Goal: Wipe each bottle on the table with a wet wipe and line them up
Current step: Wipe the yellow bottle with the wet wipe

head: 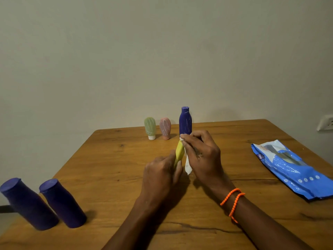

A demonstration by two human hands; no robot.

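My left hand (161, 173) grips the lower end of a small yellow bottle (179, 152), held above the middle of the wooden table (111, 159). My right hand (201, 150) pinches a white wet wipe (187, 166) against the bottle's upper part; the wipe hangs down beside it. At the back stand a green bottle (150, 128), a pink bottle (165, 128) and a tall dark blue bottle (185, 121) in a row. Two larger dark blue bottles (27, 202) (62, 202) stand at the near left.
A blue pack of wet wipes (292, 168) lies on the right side of the table. A wall socket (326, 123) sits on the wall at the far right. The plain wall runs close behind the table's far edge.
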